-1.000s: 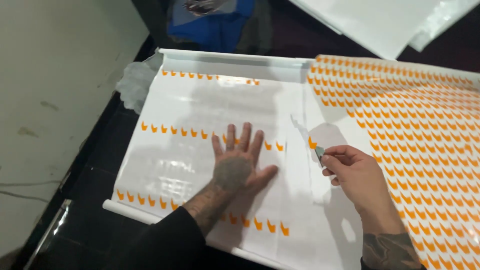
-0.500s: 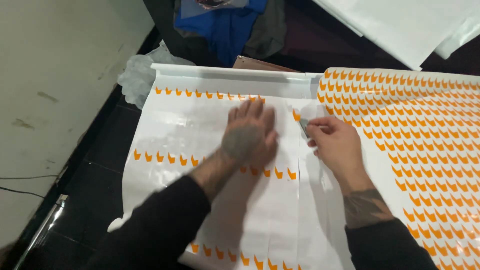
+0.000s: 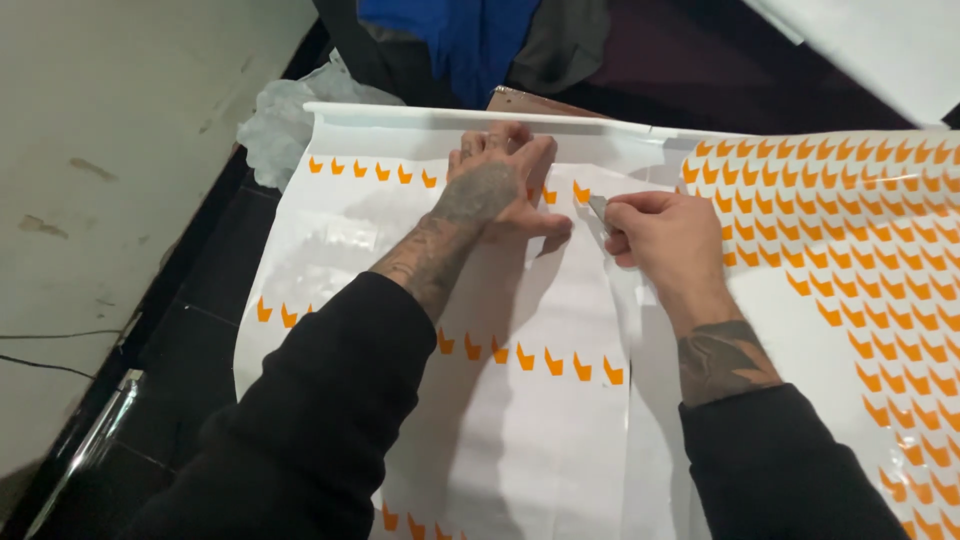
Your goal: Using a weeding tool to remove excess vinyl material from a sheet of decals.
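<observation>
Your left hand (image 3: pixel 495 185) lay open and flat on the white sheet (image 3: pixel 560 440) with orange marks, spread across the dark surface (image 3: pixel 190 340), while your right hand (image 3: pixel 665 235) closed around a small blade (image 3: pixel 597 207) touching that sheet.

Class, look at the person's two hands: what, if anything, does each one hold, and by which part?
The right hand pinches a small grey blade by its rear end; only the tip shows. The left hand holds nothing, pressing flat on the white sheet.
</observation>
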